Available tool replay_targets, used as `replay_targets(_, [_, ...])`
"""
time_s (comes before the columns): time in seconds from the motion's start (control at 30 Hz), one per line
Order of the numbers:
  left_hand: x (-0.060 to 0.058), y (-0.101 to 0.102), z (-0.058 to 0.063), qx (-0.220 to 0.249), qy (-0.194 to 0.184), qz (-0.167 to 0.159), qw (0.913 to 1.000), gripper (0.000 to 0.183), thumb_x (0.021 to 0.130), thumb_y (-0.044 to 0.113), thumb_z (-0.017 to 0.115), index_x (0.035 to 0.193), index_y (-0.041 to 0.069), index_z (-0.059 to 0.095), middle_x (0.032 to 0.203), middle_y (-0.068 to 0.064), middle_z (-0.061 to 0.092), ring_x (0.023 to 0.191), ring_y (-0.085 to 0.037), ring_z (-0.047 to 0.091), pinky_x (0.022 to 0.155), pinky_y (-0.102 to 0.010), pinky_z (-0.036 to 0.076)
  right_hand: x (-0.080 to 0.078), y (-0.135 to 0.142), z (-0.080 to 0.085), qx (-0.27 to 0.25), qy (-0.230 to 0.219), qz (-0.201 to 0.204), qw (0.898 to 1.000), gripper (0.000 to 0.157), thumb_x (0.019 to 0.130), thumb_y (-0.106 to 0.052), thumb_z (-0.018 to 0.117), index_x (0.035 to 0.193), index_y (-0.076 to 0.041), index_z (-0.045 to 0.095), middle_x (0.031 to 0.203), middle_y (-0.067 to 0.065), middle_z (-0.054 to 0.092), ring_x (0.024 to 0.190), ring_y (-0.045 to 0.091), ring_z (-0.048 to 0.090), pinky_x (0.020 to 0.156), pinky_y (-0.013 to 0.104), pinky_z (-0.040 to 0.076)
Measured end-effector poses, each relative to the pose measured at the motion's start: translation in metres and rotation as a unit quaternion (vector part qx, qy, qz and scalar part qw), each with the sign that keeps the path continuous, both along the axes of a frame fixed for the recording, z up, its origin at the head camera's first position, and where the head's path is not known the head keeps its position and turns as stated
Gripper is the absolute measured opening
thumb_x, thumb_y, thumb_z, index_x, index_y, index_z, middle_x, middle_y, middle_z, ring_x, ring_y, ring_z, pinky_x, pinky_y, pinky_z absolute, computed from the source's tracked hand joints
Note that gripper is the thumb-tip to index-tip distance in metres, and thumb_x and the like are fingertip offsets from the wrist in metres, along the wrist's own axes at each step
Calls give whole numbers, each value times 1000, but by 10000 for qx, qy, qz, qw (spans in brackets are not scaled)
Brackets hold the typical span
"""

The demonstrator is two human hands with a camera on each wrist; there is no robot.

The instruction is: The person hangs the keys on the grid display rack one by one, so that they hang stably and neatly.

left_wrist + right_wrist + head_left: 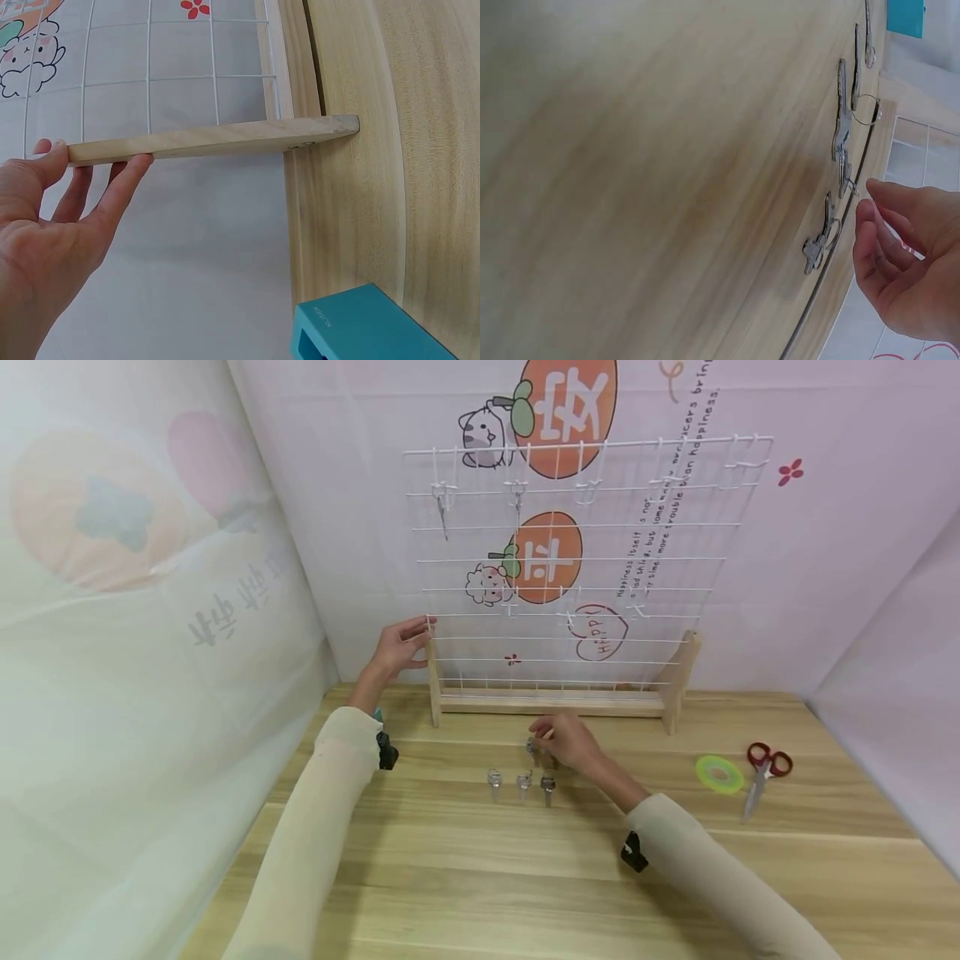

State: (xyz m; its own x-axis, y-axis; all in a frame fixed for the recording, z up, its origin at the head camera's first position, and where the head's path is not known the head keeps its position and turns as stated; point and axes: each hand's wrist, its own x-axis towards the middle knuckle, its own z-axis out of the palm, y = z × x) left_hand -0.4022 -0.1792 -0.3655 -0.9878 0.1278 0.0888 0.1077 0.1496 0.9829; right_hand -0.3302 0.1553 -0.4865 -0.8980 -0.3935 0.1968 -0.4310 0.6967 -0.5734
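Note:
My left hand (397,647) grips the left wooden side post (202,141) of a white wire grid rack (570,560), thumb on one face and fingers on the other. My right hand (570,742) is low over the table in front of the rack, its thumb and forefinger pinching the ring of a metal key (531,748). In the right wrist view the fingertips (865,208) are right at that ring. Nearer me on the table lie a left key (495,782), a middle key (523,783) and a right key (548,787), each with a ring.
White hooks (588,489) hang on the grid; metal pieces dangle from two at the upper left. Red-handled scissors (759,777) and a yellow-green tape roll (720,774) lie at the right. A teal box (367,326) stands beside the left post. White printed sheets (360,460) enclose the table.

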Motion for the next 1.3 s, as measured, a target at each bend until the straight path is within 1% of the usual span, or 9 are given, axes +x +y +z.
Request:
replay_targets(0.2, [0, 0, 0, 30, -5, 7, 10000, 41, 109, 8, 54, 150, 5, 55, 158, -16, 47, 142, -35, 49, 102, -60, 53, 2, -6, 1, 169, -16, -186, 9997, 16, 94, -3, 75, 109, 2, 77, 95, 11, 77, 85, 23, 73, 75, 38, 62])
replay_targets(0.37, [0, 1, 0, 28, -4, 2, 10000, 41, 109, 8, 54, 150, 5, 54, 159, -16, 47, 143, -35, 48, 103, -60, 52, 2, -8, -1, 160, -94, -244, 9995, 17, 92, -1, 77, 108, 0, 77, 93, 10, 78, 86, 24, 74, 75, 39, 61])
replay_targets(0.53, [0, 2, 0, 28, -1, 22, 10000, 41, 109, 8, 54, 150, 5, 55, 159, -16, 47, 143, -35, 48, 103, -61, 52, 2, -8, -4, 106, -119, -156, 9998, 16, 92, 0, 75, 109, 0, 76, 96, 12, 78, 87, 25, 75, 76, 39, 62])
replay_targets(0.77, [1, 1, 2, 21, -63, 26, 10000, 42, 109, 8, 53, 150, 6, 54, 158, -15, 48, 144, -34, 48, 103, -61, 52, 1, -3, -2, 74, 93, 62, 9999, 18, 97, -1, 68, 114, 0, 75, 99, 14, 77, 85, 24, 74, 70, 35, 63])
replay_targets(0.83, [2, 1, 2, 21, -76, 34, 10000, 42, 109, 8, 54, 151, 6, 54, 158, -15, 48, 144, -34, 48, 104, -60, 52, 1, -1, 1, -48, 139, 132, 9998, 20, 98, 0, 67, 116, 1, 75, 100, 15, 76, 84, 24, 74, 68, 33, 62])
replay_targets(0.93, [2, 1, 3, 23, -84, 38, 10000, 41, 109, 9, 54, 150, 7, 55, 159, -15, 47, 144, -34, 47, 104, -60, 51, 2, 3, 8, -269, 66, 144, 9995, 22, 99, 0, 66, 119, 1, 74, 100, 15, 76, 81, 23, 73, 64, 32, 62])
replay_targets(1.07, [3, 1, 3, 46, -112, 40, 9999, 41, 109, 9, 54, 150, 7, 55, 160, -16, 44, 144, -35, 46, 105, -61, 50, 4, 7, 17, -339, 159, 103, 9992, 22, 100, -3, 68, 121, -1, 74, 102, 14, 76, 83, 23, 73, 67, 34, 62])
replay_targets(1.17, [3, 1, 2, 40, -143, 51, 9999, 41, 109, 9, 53, 150, 7, 55, 161, -16, 43, 145, -36, 46, 106, -62, 50, 5, 9, 25, -419, 450, 149, 9980, 21, 99, -3, 69, 120, -1, 74, 102, 16, 77, 85, 26, 75, 72, 36, 64])
replay_targets(1.3, [4, 1, 2, 42, -140, 61, 9999, 41, 109, 10, 54, 150, 7, 55, 161, -17, 43, 144, -36, 47, 106, -63, 49, 3, 11, 39, -717, 895, 364, 9927, 20, 95, 3, 72, 115, 3, 75, 98, 21, 77, 81, 32, 76, 69, 40, 65])
